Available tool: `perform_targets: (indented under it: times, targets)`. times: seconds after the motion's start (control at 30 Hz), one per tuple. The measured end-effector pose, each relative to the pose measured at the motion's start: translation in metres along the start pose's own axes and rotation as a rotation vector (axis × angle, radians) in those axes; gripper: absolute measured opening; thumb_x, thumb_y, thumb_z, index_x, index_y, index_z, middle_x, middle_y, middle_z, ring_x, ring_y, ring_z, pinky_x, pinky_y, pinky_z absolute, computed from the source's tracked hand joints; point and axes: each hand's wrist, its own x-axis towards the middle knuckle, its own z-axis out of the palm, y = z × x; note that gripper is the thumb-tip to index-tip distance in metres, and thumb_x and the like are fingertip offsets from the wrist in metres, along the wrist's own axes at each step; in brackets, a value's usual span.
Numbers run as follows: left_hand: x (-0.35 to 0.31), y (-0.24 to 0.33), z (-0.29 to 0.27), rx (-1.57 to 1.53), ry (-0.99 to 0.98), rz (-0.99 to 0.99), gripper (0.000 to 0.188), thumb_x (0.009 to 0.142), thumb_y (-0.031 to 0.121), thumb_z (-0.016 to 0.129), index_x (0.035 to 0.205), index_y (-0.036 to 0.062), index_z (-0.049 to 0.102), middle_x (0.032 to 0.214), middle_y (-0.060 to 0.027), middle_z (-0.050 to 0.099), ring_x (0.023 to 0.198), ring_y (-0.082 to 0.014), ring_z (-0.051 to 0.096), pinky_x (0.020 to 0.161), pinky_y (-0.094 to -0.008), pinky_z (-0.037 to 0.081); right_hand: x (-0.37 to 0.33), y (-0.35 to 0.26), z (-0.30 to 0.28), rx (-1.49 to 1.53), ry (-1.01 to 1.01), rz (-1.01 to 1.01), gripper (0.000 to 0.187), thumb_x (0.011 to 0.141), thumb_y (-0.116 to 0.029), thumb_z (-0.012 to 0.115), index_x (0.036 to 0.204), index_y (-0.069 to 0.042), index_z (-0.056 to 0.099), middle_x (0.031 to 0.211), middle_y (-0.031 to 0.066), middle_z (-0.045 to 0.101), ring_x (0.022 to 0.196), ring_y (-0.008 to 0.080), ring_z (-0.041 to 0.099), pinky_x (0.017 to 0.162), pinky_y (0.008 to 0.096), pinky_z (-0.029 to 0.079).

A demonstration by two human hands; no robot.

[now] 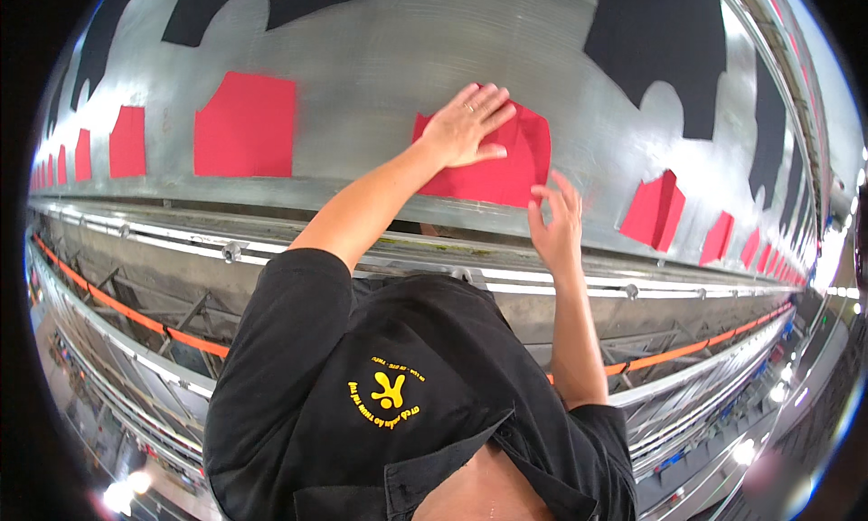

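A red cut fabric piece (502, 173) lies on the long grey table in front of me, its upper right part slightly rumpled. My left hand (466, 128) rests flat on its upper left part, fingers spread, a ring on one finger. Beside the piece's lower right corner is my right hand (558, 215), with fingers apart and loosely bent. I see nothing held in it, and whether its fingertips touch the fabric edge I cannot tell.
Another red piece (245, 128) lies flat to the left; a creased one (655, 211) lies to the right. Several more continue both ways. Black cut pieces (665, 46) lie farther back on the grey table (380, 96). A metal rail (515, 277) runs along the near edge.
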Motion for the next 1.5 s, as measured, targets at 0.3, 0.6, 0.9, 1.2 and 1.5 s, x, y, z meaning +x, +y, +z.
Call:
perform_targets:
  times: [0.3, 0.6, 0.9, 1.2, 1.5]
  targets:
    - [-0.001, 0.108, 0.022, -0.098, 0.105, -0.057, 0.088, 0.101, 0.072, 0.033, 0.163, 0.0086, 0.032, 0.17, -0.0203, 0.026, 0.158, -0.0383, 0.019, 0.129, -0.0553, 0.012, -0.241, -0.012, -0.005, 0.213, 0.132, 0.753, 0.022, 0.094, -0.01, 0.066, 0.114, -0.002, 0.071, 0.114, 0.0156, 0.071, 0.109, 0.0311, 0.068, 0.096, 0.0392, 0.052]
    - [-0.029, 0.114, 0.003, -0.168, 0.218, -0.147, 0.076, 0.1, 0.06, 0.052, 0.153, 0.0061, 0.046, 0.163, -0.0201, 0.039, 0.153, -0.0412, 0.031, 0.125, -0.0574, 0.021, -0.592, 0.096, 0.15, 0.593, -0.06, 1.362, 0.026, 0.099, -0.021, 0.069, 0.113, 0.0, 0.074, 0.094, 0.009, 0.077, 0.091, 0.0208, 0.072, 0.084, 0.0348, 0.055]
    - [-0.12, 0.084, 0.035, 0.129, 0.07, -0.724, 0.09, 0.105, 0.068, 0.031, 0.166, 0.0038, 0.019, 0.172, -0.0237, 0.015, 0.16, -0.0395, 0.012, 0.128, -0.0545, 0.01, -0.588, 0.141, 0.068, 0.727, -0.089, 1.557, 0.016, 0.097, -0.018, 0.066, 0.095, -0.004, 0.072, 0.074, 0.0044, 0.068, 0.057, 0.0145, 0.06, 0.051, 0.0292, 0.047]
    - [-0.027, 0.181, 0.036, -0.026, -0.052, -0.801, 0.108, 0.099, 0.08, 0.027, 0.165, -0.0015, 0.006, 0.172, -0.0293, 0.0, 0.16, -0.042, -0.001, 0.129, -0.0529, -0.001, -0.462, 0.291, -0.031, 0.691, 0.368, 0.826, 0.019, 0.101, -0.016, 0.064, 0.105, 0.001, 0.071, 0.087, 0.0028, 0.07, 0.078, 0.0084, 0.06, 0.07, 0.0255, 0.049]
    - [0.054, 0.31, 0.057, -0.674, 0.129, -0.383, 0.102, 0.1, 0.074, 0.043, 0.164, -0.0023, 0.02, 0.169, -0.0302, 0.016, 0.16, -0.0418, 0.011, 0.129, -0.0512, 0.009, -0.315, 0.311, -0.183, 0.793, 0.305, 0.599, 0.024, 0.103, -0.015, 0.066, 0.118, 0.004, 0.069, 0.101, 0.0053, 0.075, 0.094, 0.0107, 0.068, 0.086, 0.0253, 0.053]
